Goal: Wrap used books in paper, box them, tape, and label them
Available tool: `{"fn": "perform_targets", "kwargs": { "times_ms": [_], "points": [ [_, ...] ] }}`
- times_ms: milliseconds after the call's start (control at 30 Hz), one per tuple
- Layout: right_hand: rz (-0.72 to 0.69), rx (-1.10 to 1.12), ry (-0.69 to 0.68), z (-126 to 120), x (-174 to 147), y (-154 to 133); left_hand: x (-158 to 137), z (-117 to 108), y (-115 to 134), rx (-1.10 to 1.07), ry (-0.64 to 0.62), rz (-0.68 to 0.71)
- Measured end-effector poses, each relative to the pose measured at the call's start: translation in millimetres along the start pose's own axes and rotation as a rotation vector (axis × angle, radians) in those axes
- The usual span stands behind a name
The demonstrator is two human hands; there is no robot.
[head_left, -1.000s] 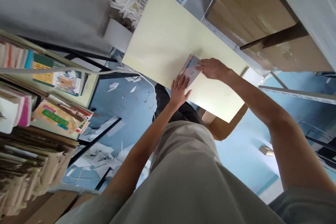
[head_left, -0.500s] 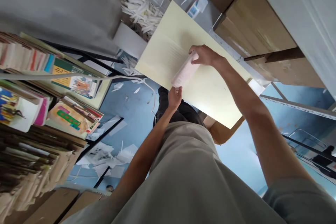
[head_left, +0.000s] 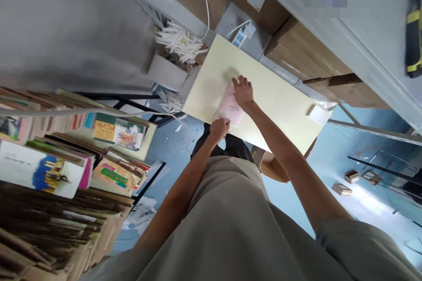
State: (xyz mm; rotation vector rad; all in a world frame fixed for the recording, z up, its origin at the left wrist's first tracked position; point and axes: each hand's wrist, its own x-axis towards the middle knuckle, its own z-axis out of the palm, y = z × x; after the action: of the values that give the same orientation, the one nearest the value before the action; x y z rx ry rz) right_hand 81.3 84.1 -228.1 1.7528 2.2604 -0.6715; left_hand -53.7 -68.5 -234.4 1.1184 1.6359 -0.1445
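A pink booklet (head_left: 231, 107) with faint print on its face lies on the pale yellow tabletop (head_left: 270, 101). My right hand (head_left: 243, 92) rests over the far end of the booklet, its fingers spread and slightly bent. At the near left corner is my left hand (head_left: 219, 130), fingers curled closed against the booklet's edge. The fingertips of that hand are partly hidden.
Stacks of books (head_left: 120, 134) fill the left side, with a pale cable (head_left: 132, 114) crossing above them. Paper scraps (head_left: 180, 41) pile up beyond the table. A power strip (head_left: 239, 37), cardboard boxes (head_left: 303, 50) and a small white box (head_left: 318, 114) are by the far and right edges.
The booklet has gone from tilted up between both hands to lying flat. My right hand has turned from gripping its upper end to resting spread on top. The camera view has shifted.
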Motion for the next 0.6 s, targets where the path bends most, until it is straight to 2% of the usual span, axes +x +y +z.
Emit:
{"fn": "perform_targets", "kwargs": {
  "times_ms": [67, 133, 200, 300, 400, 500, 600],
  "points": [
    [0.09, -0.025, 0.0, 0, -26, -8, 3, -24, 1, 0.124, 0.112, 0.076],
    [0.18, -0.015, -0.046, 6, -53, -16, 9, -46, 2, 0.251, 0.247, 0.213],
    [0.253, 0.015, -0.101, 16, -75, -25, 17, -63, 4, 0.347, 0.297, 0.351],
    [0.305, 0.073, -0.105, 29, -92, -38, 27, -80, 8, 0.456, 0.228, 0.468],
    [0.339, 0.117, -0.093, 30, -97, -48, 32, -95, 14, 0.549, 0.138, 0.518],
    [0.353, 0.177, -0.069, 15, -103, -54, 32, -110, 30, 0.623, 0.115, 0.536],
    [0.371, 0.248, 0.051, -8, -119, -52, 24, -117, 62, 0.636, 0.148, 0.63]
  ]
}}
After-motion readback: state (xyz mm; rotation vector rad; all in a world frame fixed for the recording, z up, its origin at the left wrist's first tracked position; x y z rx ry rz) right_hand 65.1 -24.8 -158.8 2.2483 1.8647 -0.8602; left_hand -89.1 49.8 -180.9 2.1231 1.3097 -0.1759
